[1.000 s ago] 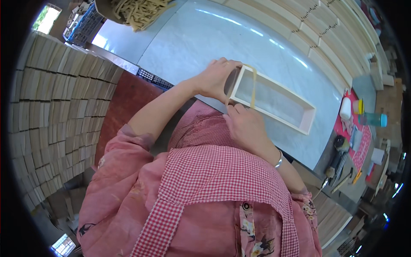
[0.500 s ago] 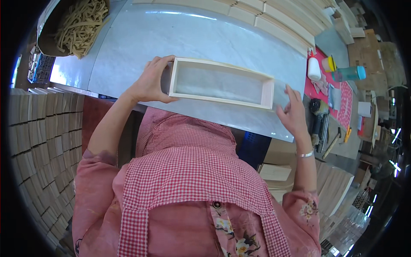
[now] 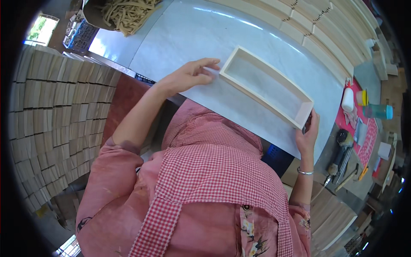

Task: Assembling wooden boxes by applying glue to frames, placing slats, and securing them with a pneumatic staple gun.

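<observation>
A long, shallow rectangular frame of pale wood [image 3: 261,101] lies slantwise on the bluish-white tabletop [image 3: 188,36], its surface visible through the middle. At the frame's right end, my right hand [image 3: 308,135] grips the short side, fingers behind it and partly hidden. My left hand [image 3: 190,76] hovers just off the left end, fingers apart, holding nothing.
Stacked wooden slats [image 3: 64,111] rise at left. A container of tan strips [image 3: 128,15] stands back left. Jointed wooden pieces [image 3: 299,25] line the back. Right are a white bottle [image 3: 347,99], a teal-lidded container [image 3: 379,112] and hand tools [image 3: 340,158].
My left hand has let go of the frame's left end. My right hand has closed on its right end. The frame now slants down to the right, and the whole view has shifted.
</observation>
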Tool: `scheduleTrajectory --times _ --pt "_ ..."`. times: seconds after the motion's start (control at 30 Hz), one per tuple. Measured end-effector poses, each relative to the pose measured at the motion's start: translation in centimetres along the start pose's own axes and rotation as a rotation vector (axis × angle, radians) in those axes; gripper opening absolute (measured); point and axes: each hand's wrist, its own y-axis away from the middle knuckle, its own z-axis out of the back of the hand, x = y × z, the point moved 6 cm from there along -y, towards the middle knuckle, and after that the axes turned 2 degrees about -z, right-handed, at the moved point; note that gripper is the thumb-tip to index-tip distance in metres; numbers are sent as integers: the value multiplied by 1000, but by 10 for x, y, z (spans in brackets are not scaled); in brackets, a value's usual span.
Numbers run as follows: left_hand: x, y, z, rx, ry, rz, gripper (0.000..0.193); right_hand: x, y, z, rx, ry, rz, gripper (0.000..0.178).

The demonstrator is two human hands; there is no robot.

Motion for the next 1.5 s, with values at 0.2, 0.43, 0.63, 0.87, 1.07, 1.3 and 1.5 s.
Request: scheduleTrajectory --times 0.2,0.43,0.63,0.87,1.07,1.3,1.5 --pt "16 -9 -7 -97 564 376 34 3 -1 -4 -48 -8 14 66" --pt "25 -34 3 -11 476 415 12 0 -2 -2 -32 -25 -19 66" --pt "11 -68 11 312 214 404 6 0 0 -1 -26 -62 -76 66" --pt "-9 -85 2 402 -185 390 8 -12 -3 -9 -76 -285 -171 61" --pt "-14 -77 11 365 -475 354 16 -10 9 10 -318 -65 -145 42" --pt "-23 -66 24 -99 142 394 25 -7 -5 23 -155 -229 -491 26" --pt "-72 -50 20 -386 656 34 28 55 -31 35 -434 -386 -99 26"
